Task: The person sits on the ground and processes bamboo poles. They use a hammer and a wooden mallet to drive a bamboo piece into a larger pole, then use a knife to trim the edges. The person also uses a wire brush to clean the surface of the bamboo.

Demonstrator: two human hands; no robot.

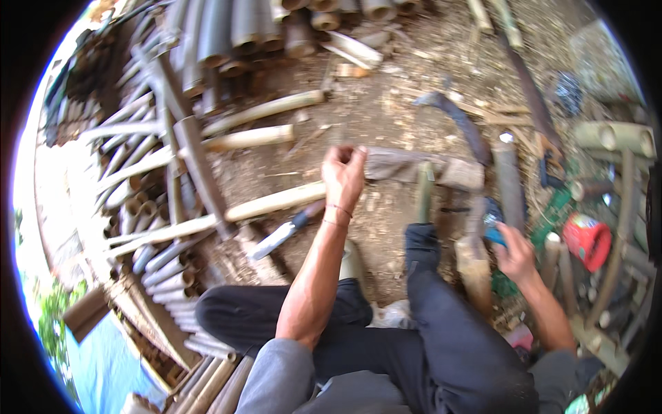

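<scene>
Chip-strewn earth floor, apparently daylit

Blue object, blurred, in right hand; brownish log, lying crosswise

- Log: before the legs, on the ground (lying crosswise)
- Stacked tubes: left of the left hand
- More tubes: beyond the log

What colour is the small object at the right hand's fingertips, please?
Blue; the head view shows the small object by the right hand.
</scene>
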